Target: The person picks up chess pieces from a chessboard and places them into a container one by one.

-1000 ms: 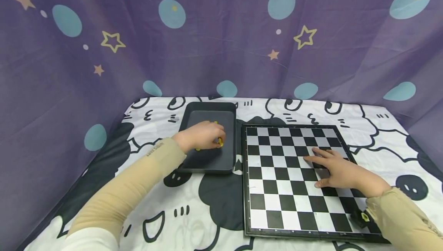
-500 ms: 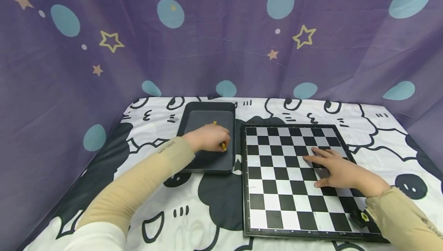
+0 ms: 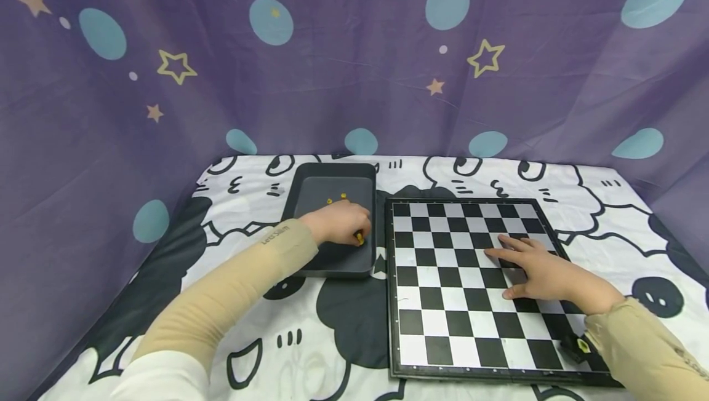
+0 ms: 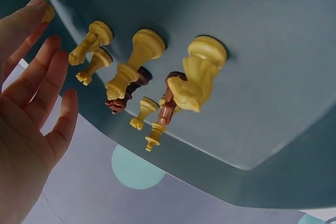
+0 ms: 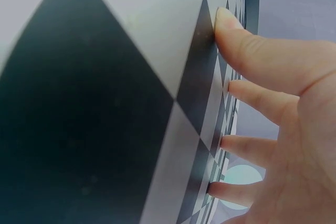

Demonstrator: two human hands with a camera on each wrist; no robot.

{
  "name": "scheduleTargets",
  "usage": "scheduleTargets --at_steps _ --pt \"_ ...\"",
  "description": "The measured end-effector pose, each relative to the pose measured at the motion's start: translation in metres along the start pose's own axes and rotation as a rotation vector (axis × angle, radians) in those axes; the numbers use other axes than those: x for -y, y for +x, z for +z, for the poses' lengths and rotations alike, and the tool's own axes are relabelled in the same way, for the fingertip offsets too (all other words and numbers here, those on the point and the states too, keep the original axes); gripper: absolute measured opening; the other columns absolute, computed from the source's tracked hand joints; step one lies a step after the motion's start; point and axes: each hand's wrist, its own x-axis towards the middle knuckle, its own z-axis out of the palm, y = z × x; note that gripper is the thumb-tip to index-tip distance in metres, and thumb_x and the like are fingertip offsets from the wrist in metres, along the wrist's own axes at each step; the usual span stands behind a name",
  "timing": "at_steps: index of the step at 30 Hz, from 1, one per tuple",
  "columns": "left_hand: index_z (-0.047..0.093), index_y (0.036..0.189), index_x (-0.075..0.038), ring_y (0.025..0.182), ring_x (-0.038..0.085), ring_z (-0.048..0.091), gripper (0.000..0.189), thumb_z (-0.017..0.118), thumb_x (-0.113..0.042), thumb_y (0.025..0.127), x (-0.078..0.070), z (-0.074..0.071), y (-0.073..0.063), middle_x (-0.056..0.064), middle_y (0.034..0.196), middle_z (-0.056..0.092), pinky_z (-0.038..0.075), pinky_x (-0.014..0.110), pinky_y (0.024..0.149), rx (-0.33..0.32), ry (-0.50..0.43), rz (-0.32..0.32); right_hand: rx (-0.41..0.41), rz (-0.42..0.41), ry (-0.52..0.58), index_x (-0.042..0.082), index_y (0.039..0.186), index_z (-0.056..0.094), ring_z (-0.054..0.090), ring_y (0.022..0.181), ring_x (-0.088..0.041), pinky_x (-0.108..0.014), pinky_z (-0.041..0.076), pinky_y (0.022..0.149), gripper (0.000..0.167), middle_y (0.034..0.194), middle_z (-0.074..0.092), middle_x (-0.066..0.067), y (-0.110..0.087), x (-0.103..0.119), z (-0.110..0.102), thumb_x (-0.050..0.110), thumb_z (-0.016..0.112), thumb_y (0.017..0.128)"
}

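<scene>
My left hand (image 3: 342, 221) is over the dark tray (image 3: 369, 259) and pinches a yellow chess piece (image 3: 359, 238). In the left wrist view only a bit of that piece (image 4: 48, 13) shows past the thumb, so its kind is hidden. Beside the fingers, several pieces stand in the tray, among them a yellow knight (image 4: 197, 85), a yellow king (image 4: 153, 137) and a dark red-brown piece (image 4: 169, 98). On the black-and-white chessboard (image 3: 437, 312), my right hand (image 3: 540, 270) rests with spread fingers, their tips touching the squares.
The tray stands just left of the board on a cartoon-print cloth (image 3: 288, 358). A small dark object with a yellow spot (image 3: 583, 345) is beside the right sleeve at the board's near right corner. A purple curtain (image 3: 343, 81) hangs behind.
My left hand has moved right and slightly nearer within the tray, still pinching the yellow piece. Two yellow piece tops now show behind it. The right hand stays in place.
</scene>
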Motion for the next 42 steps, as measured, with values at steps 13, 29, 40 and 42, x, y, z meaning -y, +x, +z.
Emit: scheduleTargets --at_steps 13,29,40,42 --pt "0.072 0.087 -0.015 0.089 0.019 0.060 0.006 0.074 -0.016 0.082 -0.002 0.004 0.005 0.001 0.095 0.064 0.048 0.043 0.085 0.047 0.009 -0.009 0.023 0.015 -0.001 0.018 0.135 0.053 0.024 0.127 -0.063 -0.075 0.028 0.091 0.082 0.147 0.030 -0.029 0.001 0.000 0.000 0.048 0.080 0.063" --pt "0.073 0.086 -0.017 0.095 0.021 0.058 0.006 0.074 -0.015 0.082 -0.001 0.011 0.008 0.001 0.095 0.064 0.041 0.052 0.098 0.046 0.069 -0.004 0.026 0.014 0.005 0.018 0.135 0.053 0.023 0.127 -0.063 -0.075 0.029 0.091 0.082 0.147 0.030 -0.029 0.000 0.000 0.000 0.049 0.079 0.064" --pt "0.073 0.090 -0.016 0.094 0.019 0.057 0.009 0.074 -0.016 0.082 -0.001 0.011 0.007 0.001 0.097 0.064 0.044 0.045 0.092 0.037 0.067 -0.012 0.019 0.010 0.001 0.018 0.135 0.053 0.024 0.126 -0.064 -0.075 0.029 0.091 0.083 0.146 0.031 -0.029 0.000 0.001 -0.001 0.049 0.079 0.063" --pt "0.073 0.090 -0.016 0.093 0.019 0.056 0.009 0.074 -0.017 0.082 -0.002 0.010 0.007 0.001 0.097 0.064 0.044 0.044 0.091 0.037 0.062 -0.013 0.019 0.007 0.001 0.018 0.134 0.053 0.024 0.126 -0.064 -0.075 0.029 0.090 0.083 0.146 0.031 -0.029 0.000 0.001 -0.001 0.049 0.079 0.063"
